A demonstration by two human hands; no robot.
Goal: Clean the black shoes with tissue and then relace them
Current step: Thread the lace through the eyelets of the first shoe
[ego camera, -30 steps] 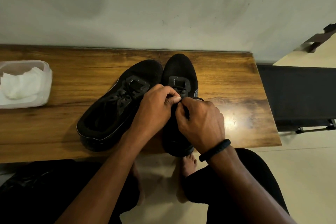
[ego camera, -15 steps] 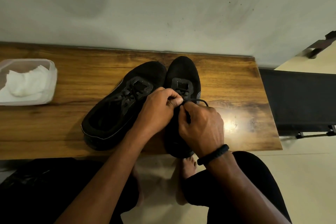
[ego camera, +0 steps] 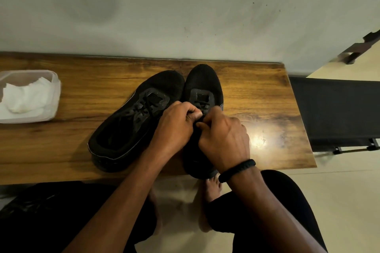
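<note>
Seemingly mid-relacing, seen from the head camera: the left hand [ego camera: 174,127] and right hand [ego camera: 224,137] meet over the right shoe [ego camera: 202,86], fingertips pressed together, apparently pinching its thin black lace, mostly hidden. Next, the lace end likely needs threading through an eyelet. Beside it, touching, lies the matte mesh left shoe [ego camera: 131,127] on a glossy wooden bench [ego camera: 257,92]; crumpled white tissue [ego camera: 22,96] fills a translucent tub.

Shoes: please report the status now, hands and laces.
Both hands, left and right, pinching the lace on the right shoe. Left shoe already laced. Tissue in its tub, untouched. Nothing in the way.
</note>
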